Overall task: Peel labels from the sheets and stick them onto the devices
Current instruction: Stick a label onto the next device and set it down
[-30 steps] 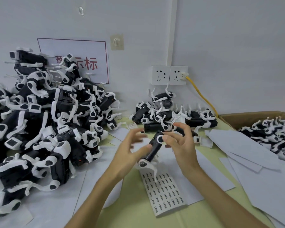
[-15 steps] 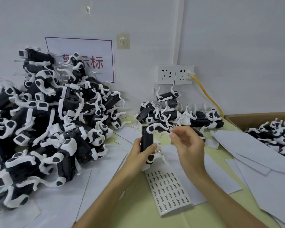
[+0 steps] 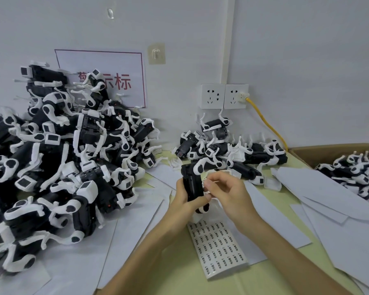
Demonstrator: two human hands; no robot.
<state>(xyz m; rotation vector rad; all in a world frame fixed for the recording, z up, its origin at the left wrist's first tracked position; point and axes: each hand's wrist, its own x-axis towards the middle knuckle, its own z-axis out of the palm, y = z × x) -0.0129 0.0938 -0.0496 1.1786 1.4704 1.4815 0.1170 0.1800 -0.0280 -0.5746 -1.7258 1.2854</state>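
A big heap of black-and-white devices (image 3: 62,156) fills the left of the tabletop (image 3: 254,282) and climbs the wall in front of a red-bordered sign (image 3: 102,77). Just right of it, at the centre, the left hand (image 3: 184,202) is wrapped round one device (image 3: 192,184) and holds it upright above the tabletop, thumb across its front. The right hand (image 3: 228,192) meets it from the side, fingers curled, thumb and forefinger pinched on what looks like a small white label (image 3: 205,180) set against the device's right face. It is too small to tell whether it has stuck yet.

Below both hands lies the label sheet (image 3: 218,245), flat on the tabletop, its rows mostly still full. Behind the hands a smaller pile of devices (image 3: 232,150) sits under the wall sockets (image 3: 224,96), with a yellow cable (image 3: 266,122) running down from the plug. Further right, loose blank sheets (image 3: 320,188) overlap, and a cardboard box (image 3: 303,153) holds more devices.

The step in hand appears to be the sticking itself — label brought to the held device. The next move likely calls for pressing it down flat and square while the left hand keeps the body from twisting. Then the device can be set aside and another label peeled.
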